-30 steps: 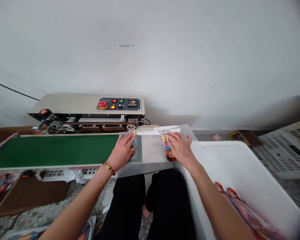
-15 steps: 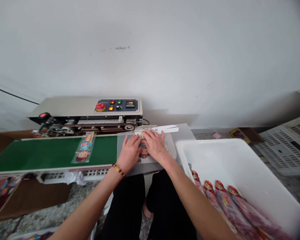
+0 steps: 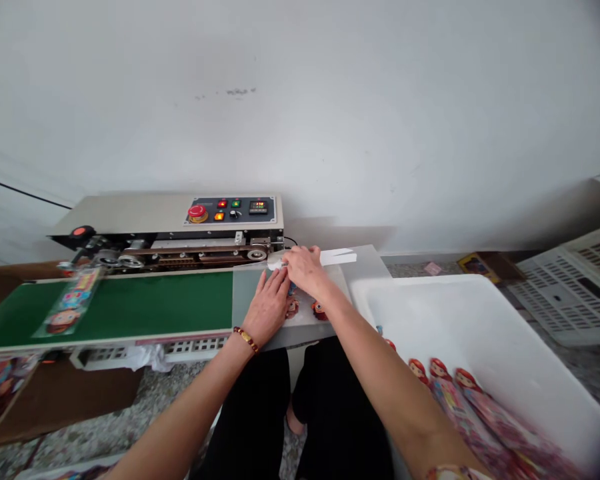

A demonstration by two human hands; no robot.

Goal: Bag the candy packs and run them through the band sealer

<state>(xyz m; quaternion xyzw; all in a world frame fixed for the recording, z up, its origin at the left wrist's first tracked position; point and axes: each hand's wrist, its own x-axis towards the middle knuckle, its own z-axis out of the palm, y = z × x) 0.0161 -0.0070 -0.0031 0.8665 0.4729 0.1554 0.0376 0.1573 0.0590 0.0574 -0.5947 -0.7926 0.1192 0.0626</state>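
1. Head view, from where I stand: a smooth pale-grey counter (image 3: pixel 373 265) meets the right end of a flat green conveyor belt (image 3: pixel 165 307), which runs along the front of a long beige metal machine (image 3: pixel 130 210).
2. On the counter, left of its middle, a clear plastic packet with a printed doll face (image 3: pixel 293 308) lies mostly covered between the two hands.
3. The left hand (image 3: pixel 267 307) lies flat beside that packet, fingers straight and unclenched.
4. The right hand (image 3: pixel 304 272) reaches across to the counter's far edge, fingers bent over a white paper piece (image 3: pixel 276 260); whether they pinch it, I cannot tell.
5. Nearer the counter's front edge, by the right forearm, a second red-haired doll packet (image 3: pixel 319 311) shows only its head. Behind the right hand, a long white paper strip (image 3: pixel 341 257) lies along the far edge.
6. As for progress, one clear colourful packet (image 3: pixel 70 307) lies near the belt's left end; I would judge it through the machine. The two on the counter look not yet fed in.
7. More red-haired doll packets (image 3: pixel 447 383) wait in the white plastic tub (image 3: pixel 425 283) against the counter's right end, so plenty seems left.
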